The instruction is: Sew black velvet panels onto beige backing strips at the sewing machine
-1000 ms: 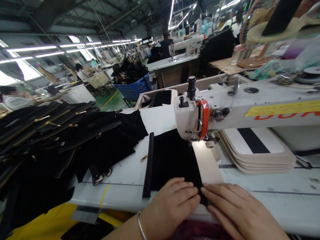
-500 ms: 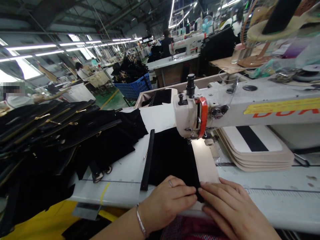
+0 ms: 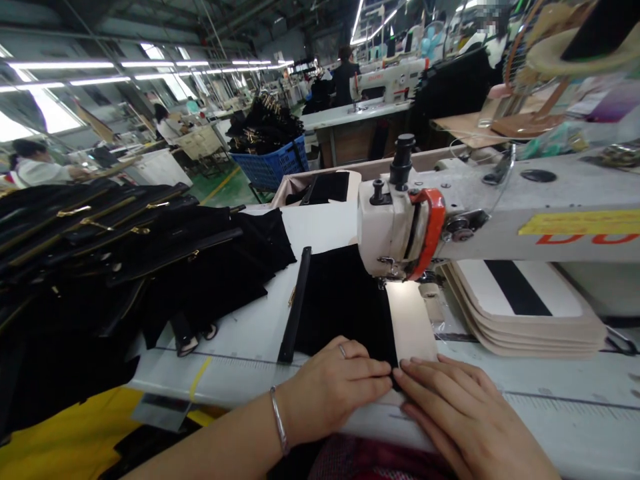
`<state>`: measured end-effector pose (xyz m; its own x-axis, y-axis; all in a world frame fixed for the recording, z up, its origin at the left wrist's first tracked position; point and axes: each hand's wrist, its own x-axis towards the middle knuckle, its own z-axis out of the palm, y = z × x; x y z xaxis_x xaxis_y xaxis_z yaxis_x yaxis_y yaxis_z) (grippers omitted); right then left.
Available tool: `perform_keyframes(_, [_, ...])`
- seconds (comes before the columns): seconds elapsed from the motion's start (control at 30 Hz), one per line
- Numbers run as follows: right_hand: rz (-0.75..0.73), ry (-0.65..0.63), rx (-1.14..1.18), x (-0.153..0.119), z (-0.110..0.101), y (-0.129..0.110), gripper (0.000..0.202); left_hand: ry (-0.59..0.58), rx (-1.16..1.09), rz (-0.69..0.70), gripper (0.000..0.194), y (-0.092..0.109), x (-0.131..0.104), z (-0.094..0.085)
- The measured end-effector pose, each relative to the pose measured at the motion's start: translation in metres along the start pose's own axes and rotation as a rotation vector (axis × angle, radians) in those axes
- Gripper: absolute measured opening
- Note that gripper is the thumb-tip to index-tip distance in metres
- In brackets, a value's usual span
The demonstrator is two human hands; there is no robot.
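Black fabric (image 3: pixel 340 303) lies under the head of a sewing machine (image 3: pixel 387 233), beside a pale beige strip (image 3: pixel 413 323) at its right edge. A dark zipper band (image 3: pixel 296 307) runs along the fabric's left side. My left hand (image 3: pixel 335 387) is closed on the lower right corner of the black fabric, its fingertips pressed together at the edge. My right hand (image 3: pixel 460 407) rests on the lower end of the beige strip, fingers stretched out and flat, fingertips nearly touching those of my left hand. The needle area is partly hidden by the machine head.
Black zippered pieces (image 3: pixel 100 247) are heaped at the left. Stacked beige panels (image 3: pixel 530 327) lie right of the needle, under the machine arm. Behind stand a blue basket (image 3: pixel 273 163) of black pieces and another sewing machine (image 3: pixel 385 83). People sit at the far left.
The view has shifted, so the machine appears farther right. The black fabric and beige strip stay under the machine head, with both hands in nearly the same pose on them.
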<state>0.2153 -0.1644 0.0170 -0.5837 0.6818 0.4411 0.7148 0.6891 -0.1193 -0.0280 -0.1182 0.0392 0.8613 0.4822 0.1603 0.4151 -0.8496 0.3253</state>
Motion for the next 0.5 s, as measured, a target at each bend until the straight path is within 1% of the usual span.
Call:
perform_keyframes(0.07, [0.036, 0.025, 0.040, 0.002, 0.003, 0.001, 0.039, 0.008, 0.000, 0.009, 0.026, -0.006, 0.004, -0.001])
perform_keyframes(0.13, [0.097, 0.076, 0.099, 0.006, 0.005, 0.001, 0.034, 0.016, 0.001, 0.017, 0.026, -0.011, 0.008, -0.002])
perform_keyframes(0.2, [0.154, 0.092, 0.134, 0.009, 0.006, 0.001, 0.031, 0.012, 0.010, 0.023, 0.026, -0.016, 0.011, -0.003])
perform_keyframes(0.33, [0.141, -0.009, 0.089, 0.015, 0.007, 0.006, 0.036, 0.015, 0.026, 0.024, 0.026, -0.025, 0.016, -0.004])
perform_keyframes(0.5, [0.158, -0.016, 0.063, 0.024, 0.007, 0.014, 0.035, 0.021, 0.046, 0.027, 0.028, -0.036, 0.023, -0.007])
